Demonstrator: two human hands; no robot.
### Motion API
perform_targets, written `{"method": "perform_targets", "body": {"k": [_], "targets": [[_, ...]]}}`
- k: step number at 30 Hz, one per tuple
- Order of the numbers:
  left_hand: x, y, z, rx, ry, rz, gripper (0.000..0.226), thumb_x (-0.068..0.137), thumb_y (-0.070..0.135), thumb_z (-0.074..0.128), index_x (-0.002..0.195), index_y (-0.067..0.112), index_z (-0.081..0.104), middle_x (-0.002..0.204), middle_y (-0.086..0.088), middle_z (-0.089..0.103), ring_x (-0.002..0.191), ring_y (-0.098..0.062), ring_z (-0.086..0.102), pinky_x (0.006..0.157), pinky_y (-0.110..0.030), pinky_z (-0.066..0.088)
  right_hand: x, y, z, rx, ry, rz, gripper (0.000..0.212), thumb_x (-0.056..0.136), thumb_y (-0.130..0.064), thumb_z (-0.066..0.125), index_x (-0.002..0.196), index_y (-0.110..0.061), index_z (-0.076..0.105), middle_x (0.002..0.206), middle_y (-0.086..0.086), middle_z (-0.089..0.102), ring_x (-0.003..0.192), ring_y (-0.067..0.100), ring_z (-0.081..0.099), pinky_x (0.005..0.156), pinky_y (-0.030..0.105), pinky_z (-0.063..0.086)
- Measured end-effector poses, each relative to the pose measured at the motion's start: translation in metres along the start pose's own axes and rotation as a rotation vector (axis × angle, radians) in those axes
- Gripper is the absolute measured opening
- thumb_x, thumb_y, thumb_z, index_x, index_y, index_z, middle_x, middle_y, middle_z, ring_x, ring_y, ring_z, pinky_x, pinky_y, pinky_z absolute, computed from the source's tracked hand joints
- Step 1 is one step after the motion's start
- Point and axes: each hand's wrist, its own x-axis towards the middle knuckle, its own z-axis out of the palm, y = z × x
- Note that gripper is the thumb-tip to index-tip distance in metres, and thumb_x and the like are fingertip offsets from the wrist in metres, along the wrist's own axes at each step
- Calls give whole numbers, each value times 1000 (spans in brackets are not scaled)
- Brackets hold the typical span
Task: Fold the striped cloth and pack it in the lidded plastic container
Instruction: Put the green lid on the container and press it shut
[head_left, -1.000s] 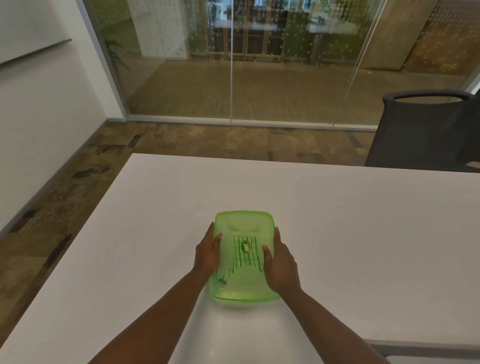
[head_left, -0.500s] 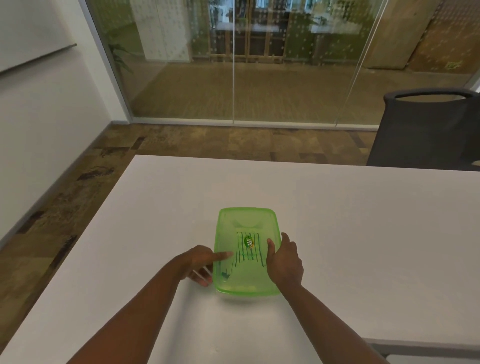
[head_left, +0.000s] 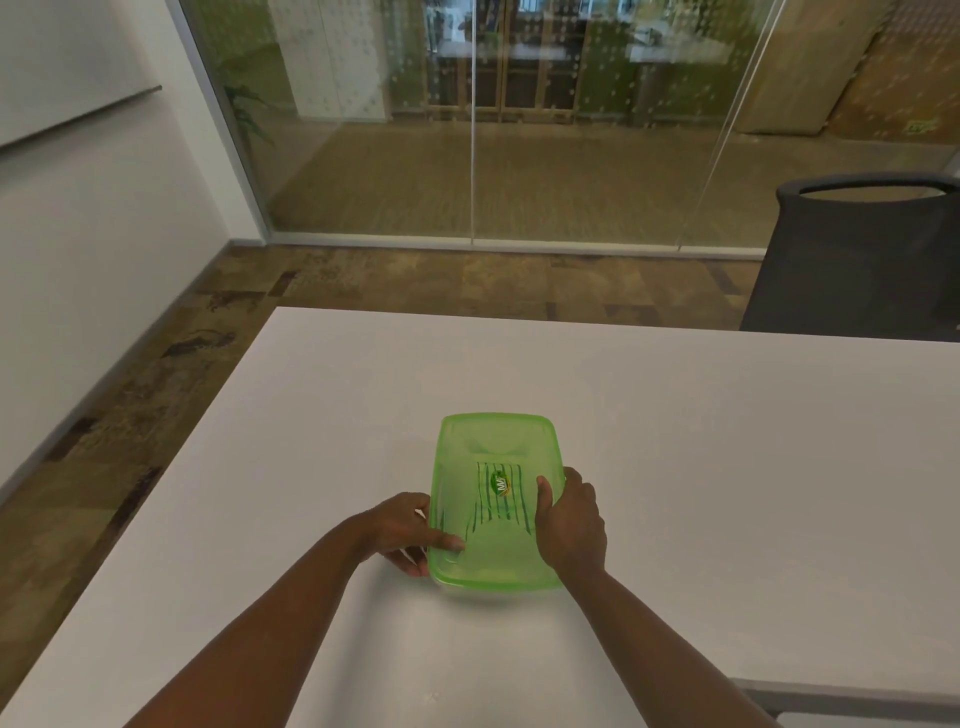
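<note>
A green translucent plastic container (head_left: 493, 441) with its lid on sits on the white table (head_left: 701, 441), near the front. The striped cloth (head_left: 511, 496) shows through the lid as dark stripes inside. My left hand (head_left: 402, 530) grips the container's near-left edge, thumb on the lid and fingers under the rim. My right hand (head_left: 571, 519) holds the right edge, thumb pressing on the lid.
A dark mesh office chair (head_left: 857, 260) stands at the table's far right. A glass partition (head_left: 472, 130) runs across the back, with a white wall (head_left: 78, 208) at the left. The table's left edge drops to brown floor (head_left: 130, 415).
My left hand slid off the lid top to the near-left edge and now grips it. My right hand shifted slightly along the right edge. The container stays put.
</note>
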Motion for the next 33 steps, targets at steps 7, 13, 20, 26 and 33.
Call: {"method": "perform_targets", "body": {"k": [7, 13, 20, 26, 33], "targets": [[0, -7, 2, -73, -93, 94, 45, 72, 6, 77, 99, 28, 49, 93, 1, 62, 56, -9, 70, 52, -23, 58, 1, 1, 0, 4, 5, -6, 48, 96, -43, 35, 133, -12, 39, 125, 14, 52, 107, 38, 57, 86, 41, 46], [-1, -8, -2, -48, -181, 51, 42, 74, 12, 76, 102, 30, 50, 94, -1, 65, 58, -9, 70, 56, -22, 59, -1, 4, 0, 7, -36, 1, 47, 96, -44, 34, 132, -13, 37, 123, 15, 54, 108, 38, 57, 87, 41, 46], [22, 4, -10, -375, 267, 14, 26, 90, 43, 52, 91, 17, 54, 92, -8, 59, 70, -19, 61, 57, -28, 53, 15, 2, -15, -65, -3, -107, 58, 94, -45, 41, 143, -17, 26, 141, 9, 41, 123, 30, 47, 94, 41, 44], [55, 39, -7, -415, 525, 78, 19, 87, 36, 61, 96, 19, 63, 103, -9, 60, 86, -24, 57, 54, -24, 48, 55, -15, -19, -136, -162, -360, 47, 100, -30, 32, 146, -29, 23, 156, 2, 20, 138, 25, 29, 107, 40, 36], [74, 53, -12, -362, 563, -4, 40, 84, 39, 63, 111, 10, 63, 103, -7, 52, 90, -25, 47, 66, -28, 41, 62, -9, -6, -172, -175, -396, 43, 101, -29, 26, 144, -32, 27, 157, -6, 19, 136, 23, 32, 103, 38, 40]]}}
